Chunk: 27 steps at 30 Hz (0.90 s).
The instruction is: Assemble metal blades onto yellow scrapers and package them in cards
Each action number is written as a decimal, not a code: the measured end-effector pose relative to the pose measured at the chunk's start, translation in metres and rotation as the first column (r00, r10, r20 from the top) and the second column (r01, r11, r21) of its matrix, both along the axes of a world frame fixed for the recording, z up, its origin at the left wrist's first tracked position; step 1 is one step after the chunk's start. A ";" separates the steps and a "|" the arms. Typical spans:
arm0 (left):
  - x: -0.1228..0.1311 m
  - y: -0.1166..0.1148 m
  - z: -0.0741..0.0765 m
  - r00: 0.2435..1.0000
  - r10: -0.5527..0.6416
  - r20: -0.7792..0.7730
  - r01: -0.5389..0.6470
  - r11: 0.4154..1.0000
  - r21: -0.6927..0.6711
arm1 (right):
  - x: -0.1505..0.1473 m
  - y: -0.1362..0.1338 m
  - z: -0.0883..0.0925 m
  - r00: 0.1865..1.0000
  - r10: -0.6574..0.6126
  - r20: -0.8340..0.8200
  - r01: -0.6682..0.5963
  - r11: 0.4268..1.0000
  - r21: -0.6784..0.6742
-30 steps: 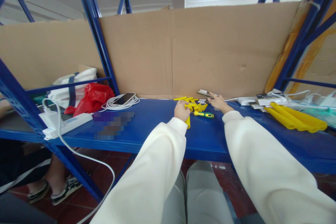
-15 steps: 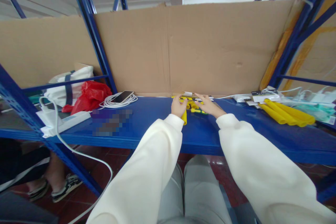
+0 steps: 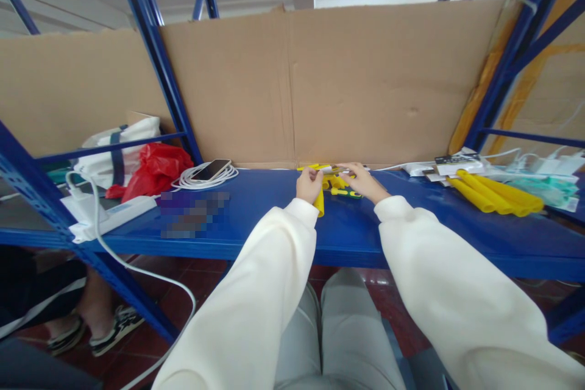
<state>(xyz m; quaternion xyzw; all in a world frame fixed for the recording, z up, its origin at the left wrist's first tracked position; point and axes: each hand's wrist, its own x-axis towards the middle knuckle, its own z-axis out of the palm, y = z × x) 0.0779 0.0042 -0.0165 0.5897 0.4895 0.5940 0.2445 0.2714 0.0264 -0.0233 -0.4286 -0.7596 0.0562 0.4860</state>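
Both hands are over the blue shelf top (image 3: 269, 207), close to the cardboard. My left hand (image 3: 309, 185) has its fingers pinched together at the left end of a small, thin, pale item. My right hand (image 3: 362, 181) pinches the other end of it from the right. The item is too small to make out. A yellow rolled piece (image 3: 320, 203) lies just below my left hand. Between and below the hands is a screwdriver with a yellow and dark handle (image 3: 346, 193), beside more yellow pieces that the fingers partly hide.
A phone (image 3: 212, 169) rests on a coiled white cable, near a red bag (image 3: 158, 166) and a white power strip (image 3: 119, 214). Yellow tubes (image 3: 496, 195) and packets lie at the right. Cardboard (image 3: 365, 85) stands behind. A person's legs show lower left.
The fingers of my left hand have closed more tightly, and the thin item now shows between both hands. My right hand has shifted slightly, and the whole view has moved a little.
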 end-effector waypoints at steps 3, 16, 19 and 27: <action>-0.001 0.002 -0.001 1.000 -0.001 -0.019 0.001 1.000 0.009 | -0.001 0.002 0.002 0.997 0.009 -0.079 -0.008 1.000 0.016; -0.001 0.010 -0.002 0.998 0.064 -0.001 -0.064 0.998 0.009 | 0.001 0.012 -0.001 0.911 0.067 -0.406 -0.111 0.990 -0.085; -0.002 0.007 -0.001 0.999 0.040 -0.003 -0.040 0.999 0.022 | 0.001 0.010 0.002 0.895 0.089 -0.437 -0.134 0.988 -0.074; -0.003 0.002 0.001 0.996 0.053 -0.069 -0.052 0.999 0.005 | -0.004 0.000 0.009 0.874 0.082 -0.478 -0.152 0.982 -0.109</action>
